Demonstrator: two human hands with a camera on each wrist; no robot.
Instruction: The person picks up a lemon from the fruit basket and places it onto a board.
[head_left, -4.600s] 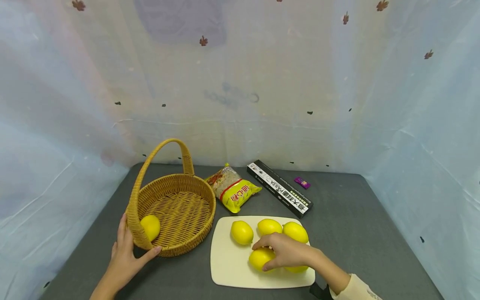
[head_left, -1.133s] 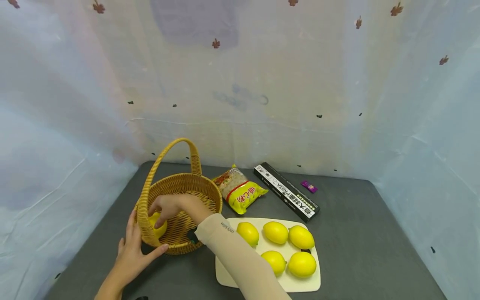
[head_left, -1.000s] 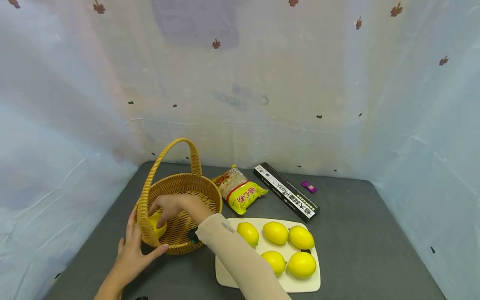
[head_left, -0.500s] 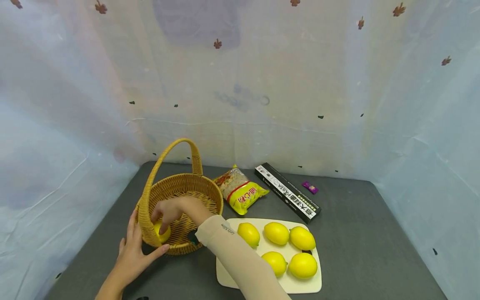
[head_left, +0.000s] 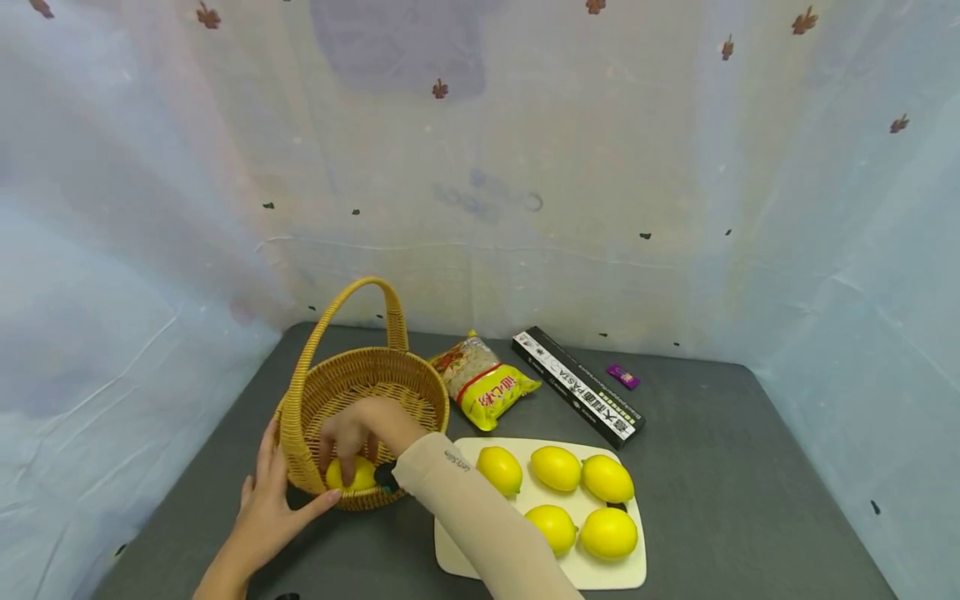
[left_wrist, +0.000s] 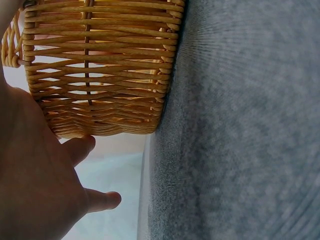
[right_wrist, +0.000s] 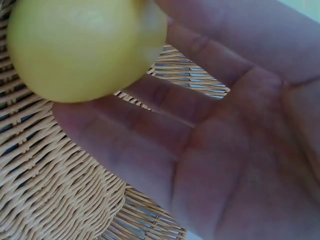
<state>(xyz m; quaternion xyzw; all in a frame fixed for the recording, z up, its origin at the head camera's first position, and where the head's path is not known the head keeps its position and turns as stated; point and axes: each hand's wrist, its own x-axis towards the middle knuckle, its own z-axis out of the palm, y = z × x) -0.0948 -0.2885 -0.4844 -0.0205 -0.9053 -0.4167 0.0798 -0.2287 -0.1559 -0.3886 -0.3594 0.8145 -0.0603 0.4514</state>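
Observation:
A round wicker basket (head_left: 422, 392) with a tall arched handle stands on the grey table. Inside it, near the front wall, lies a yellow lemon (head_left: 364, 475). My right hand (head_left: 358, 427) reaches into the basket and holds this lemon with curled fingers. In the right wrist view the lemon (right_wrist: 82, 50) sits at the fingertips, over the woven floor. My left hand (head_left: 270, 508) rests against the basket's outer left side, fingers and thumb spread. The left wrist view shows the palm beside the woven wall (left_wrist: 105, 65), two fingers (left_wrist: 102, 201) extended.
Several lemons (head_left: 555, 468) lie on a cream board (head_left: 468, 554) right of the basket, partly behind the right sleeve (head_left: 480, 517). Behind are a yellow food bag (head_left: 487, 387), a black pasta box (head_left: 577, 387) and a small purple packet (head_left: 623, 377). Pale sheeting (head_left: 480, 275) encloses the table.
Earlier my right hand was at a lemon on the board. It then went into the basket, and the lemon there has moved from the left side toward the front right. The left hand stays put.

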